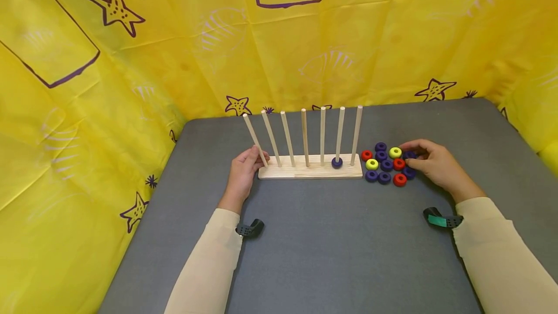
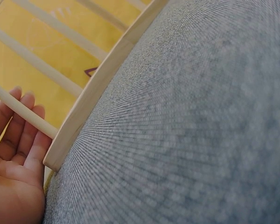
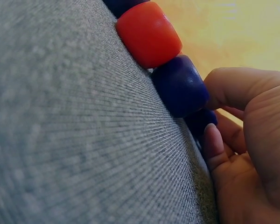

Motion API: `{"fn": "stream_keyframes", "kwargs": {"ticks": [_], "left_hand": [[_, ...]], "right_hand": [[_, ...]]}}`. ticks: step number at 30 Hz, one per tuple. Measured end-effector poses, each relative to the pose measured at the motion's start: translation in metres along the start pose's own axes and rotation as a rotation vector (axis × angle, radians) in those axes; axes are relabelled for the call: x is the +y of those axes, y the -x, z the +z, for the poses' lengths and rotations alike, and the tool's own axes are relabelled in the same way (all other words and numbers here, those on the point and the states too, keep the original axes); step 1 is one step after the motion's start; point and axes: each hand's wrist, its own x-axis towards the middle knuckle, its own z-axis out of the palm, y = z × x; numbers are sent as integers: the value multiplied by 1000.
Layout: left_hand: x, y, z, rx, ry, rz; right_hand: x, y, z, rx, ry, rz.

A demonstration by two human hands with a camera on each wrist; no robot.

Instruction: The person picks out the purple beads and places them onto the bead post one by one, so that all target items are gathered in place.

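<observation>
We see a dark blue ring [image 1: 409, 155] at the right side of a loose cluster, towards the worktop's [image 1: 305, 241] far right corner, with the thumb and forefinger of the right hand [image 1: 431, 164] pinching it; its other fingers are partly hidden, so we cannot tell how they lie. The cluster about it holds three red rings [image 1: 399, 180], two yellow rings [image 1: 372, 164] and more dark blue ones, close together and some touching. Just left of them stands a wooden stand [image 1: 305, 173], roughly in line with the worktop's far edge and bearing seven upright pegs [image 1: 304, 137]. On the second peg from the right sits one threaded ring [image 1: 337, 163] — also dark blue — down at the base. At the stand's left end the left hand [image 1: 244, 173] rests by the outermost peg, its fingers nearly straight and slightly apart behind that peg, pinching nothing that we can see. Both forearms wear beige sleeves [image 1: 205, 265], with a black strap [image 1: 250, 228] at each wrist — the right one carries a green patch [image 1: 437, 220]. Beyond the worktop's far and left edges we see yellow cloth [image 1: 174, 67] printed with purple starfish [image 1: 115, 11].
</observation>
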Motion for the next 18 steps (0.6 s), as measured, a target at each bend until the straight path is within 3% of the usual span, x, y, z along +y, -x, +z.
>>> {"fn": "stream_keyframes", "kwargs": {"ticks": [9, 18], "left_hand": [[1, 0, 0, -7, -14, -5], [2, 1, 0, -3, -3, -6]], "right_hand": [[2, 1, 0, 47, -30, -48], [-3, 4, 0, 117, -42, -40]]}}
